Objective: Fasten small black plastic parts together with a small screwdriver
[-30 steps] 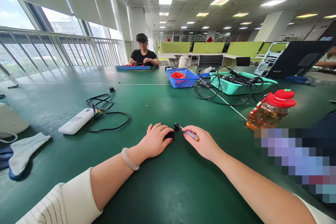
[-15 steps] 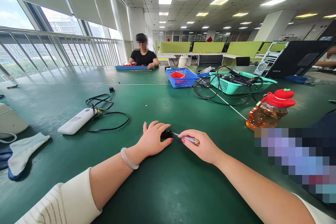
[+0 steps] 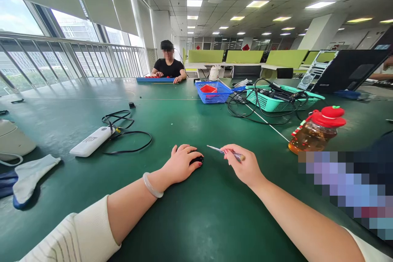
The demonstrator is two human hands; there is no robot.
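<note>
My left hand (image 3: 183, 164) is closed over a small black object (image 3: 198, 159) on the green tabletop (image 3: 196, 217). Most of that object is hidden under the palm and fingers; only its right end shows between thumb and forefinger. My right hand (image 3: 243, 164) grips a small screwdriver (image 3: 238, 156) with a clear handle and a thin metal shaft. The shaft points left toward the black object, and its tip is apart from it, just above the table.
A white power strip (image 3: 92, 142) with a black cord lies left, near a glove (image 3: 32, 178). A red-lidded bottle (image 3: 316, 131) stands right. Farther back are a blue basket (image 3: 213, 95), a green basket (image 3: 270, 105) with cables, and a seated person (image 3: 168, 67).
My right hand has drawn the screwdriver back to the right, so its tip has left the black object. The left hand stays on the black object.
</note>
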